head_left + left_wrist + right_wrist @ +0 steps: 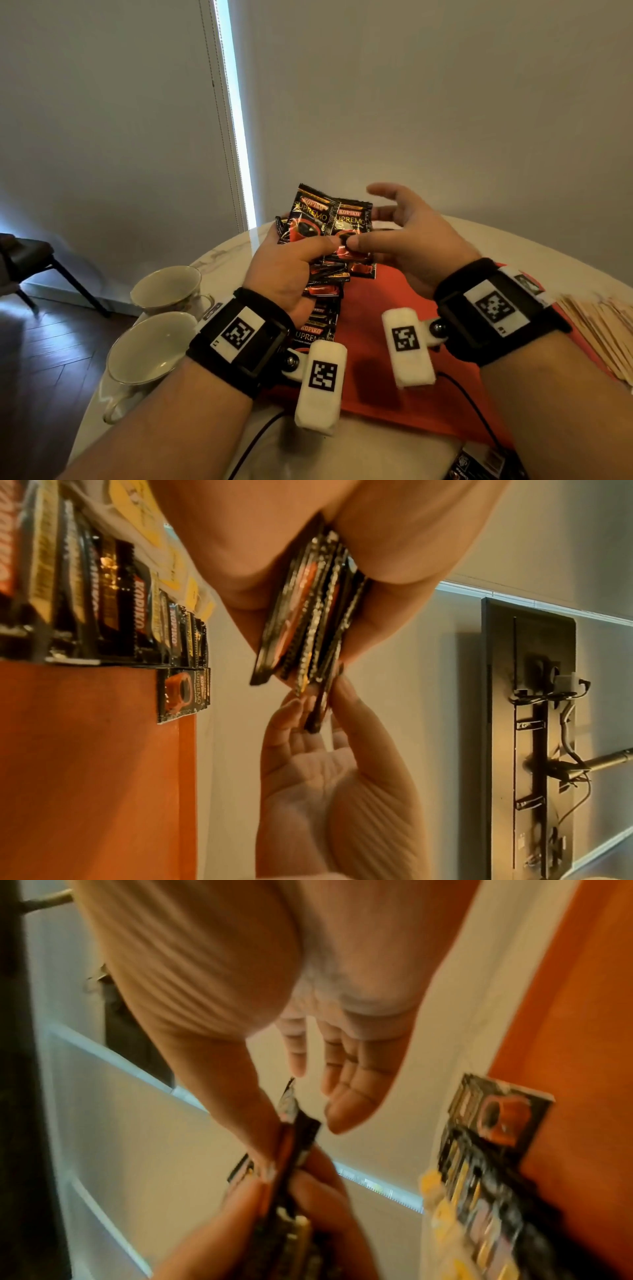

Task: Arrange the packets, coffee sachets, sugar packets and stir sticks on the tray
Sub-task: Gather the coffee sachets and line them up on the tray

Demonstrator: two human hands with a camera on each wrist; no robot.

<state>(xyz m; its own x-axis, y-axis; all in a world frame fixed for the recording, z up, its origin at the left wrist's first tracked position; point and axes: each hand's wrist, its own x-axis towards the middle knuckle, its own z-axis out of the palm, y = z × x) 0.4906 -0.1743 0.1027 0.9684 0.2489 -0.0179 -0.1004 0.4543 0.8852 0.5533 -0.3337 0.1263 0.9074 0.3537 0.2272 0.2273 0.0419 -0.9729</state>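
My left hand (308,253) grips a fanned stack of black Kopiko coffee sachets (315,219) above the far end of the orange tray (394,308). My right hand (373,236) pinches the front sachet (352,222) of that stack, thumb on its face and fingers behind. The left wrist view shows the stack (308,610) edge-on, with that sachet between the right thumb and fingers. A row of overlapping sachets (325,291) lies along the tray's left side. Yellow sugar packets (143,515) lie beyond the row. Wooden stir sticks (599,335) lie right of the tray.
Two white cups (168,287) (150,346) stand at the left edge of the round marble table (226,253). A black cable (479,411) crosses the tray's near corner. A dark packet (479,462) lies at the near edge. A chair (27,253) stands far left.
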